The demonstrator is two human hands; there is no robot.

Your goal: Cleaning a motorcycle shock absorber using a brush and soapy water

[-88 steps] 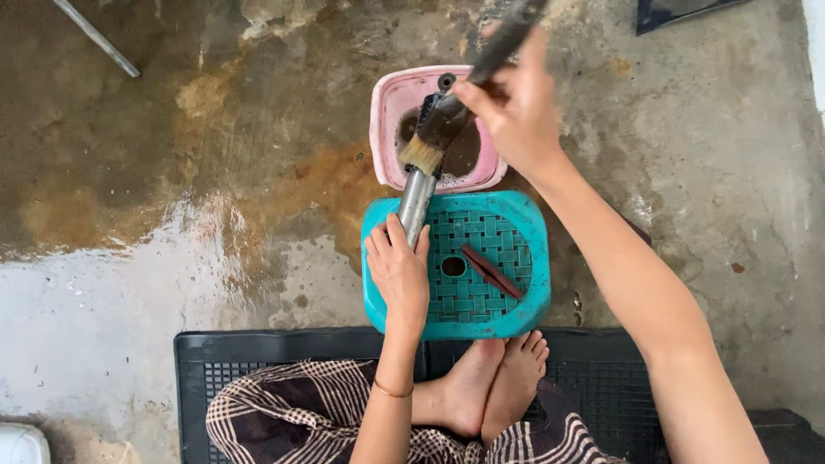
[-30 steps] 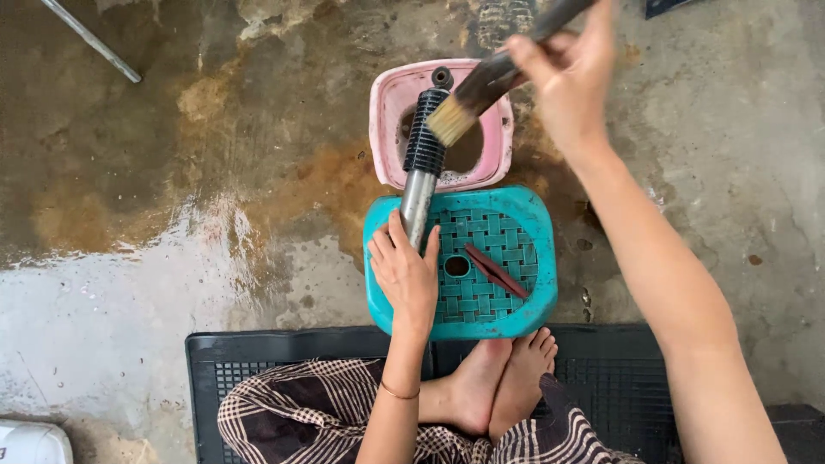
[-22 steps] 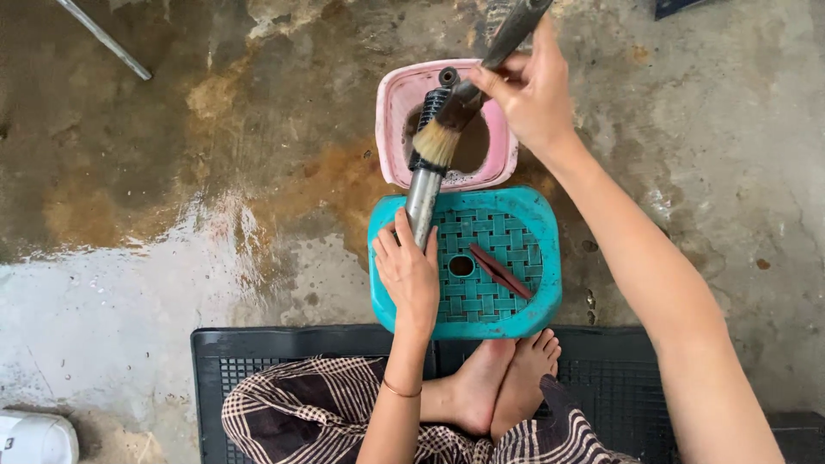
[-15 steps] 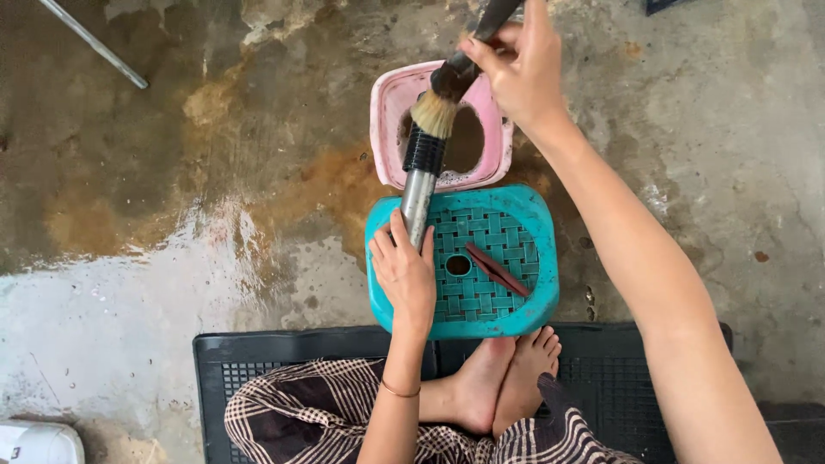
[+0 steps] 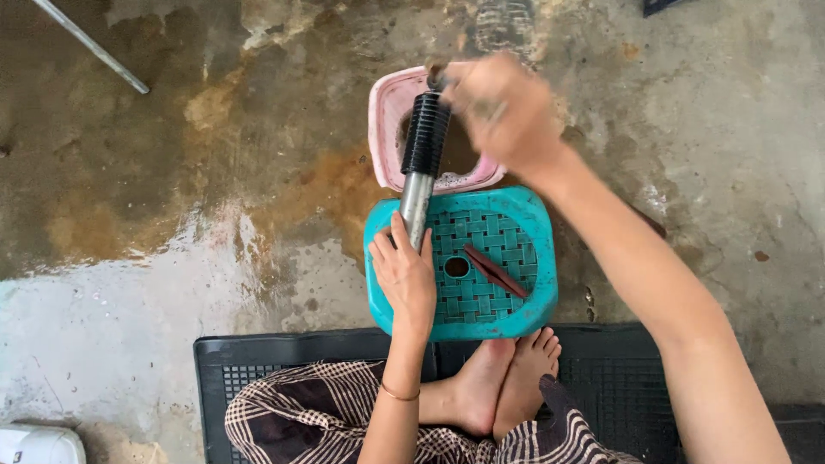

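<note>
**Inspector:** Starting with the left hand (image 5: 404,279): it is clamped round the lower, bare-metal end of the shock absorber (image 5: 420,167), fingers wrapped on the tube where it crosses the stool (image 5: 524,258). My reading is that the grip pins the part down so it cannot roll or slide.

**Clerk:** And where does the part lie?

**Inspector:** Slanted, lower end on the stool's left edge, upper ribbed black section out over the pink basin (image 5: 385,129). The basin holds dark liquid. Placing the ribbed end over it looks meant to let drips fall into the basin, not onto the floor (image 5: 155,283).

**Clerk:** The right hand?

**Inspector:** The right hand (image 5: 503,107) is at the shock absorber's top, over the basin, and badly blurred. The fingers look curled, but I cannot tell whether they are closed on anything, nor whether they touch the part.

**Clerk:** Anything else on the stool?

**Inspector:** A dark red strip (image 5: 491,271) lies on the woven seat, just right of the centre hole, apart from both hands.

**Clerk:** Surroundings?

**Inspector:** The floor is concrete, wet and rust-stained around the basin. The person sits on a black mat (image 5: 284,361), bare feet (image 5: 498,382) drawn up against the stool. A metal rod (image 5: 90,47) lies well apart at the upper left.
</note>
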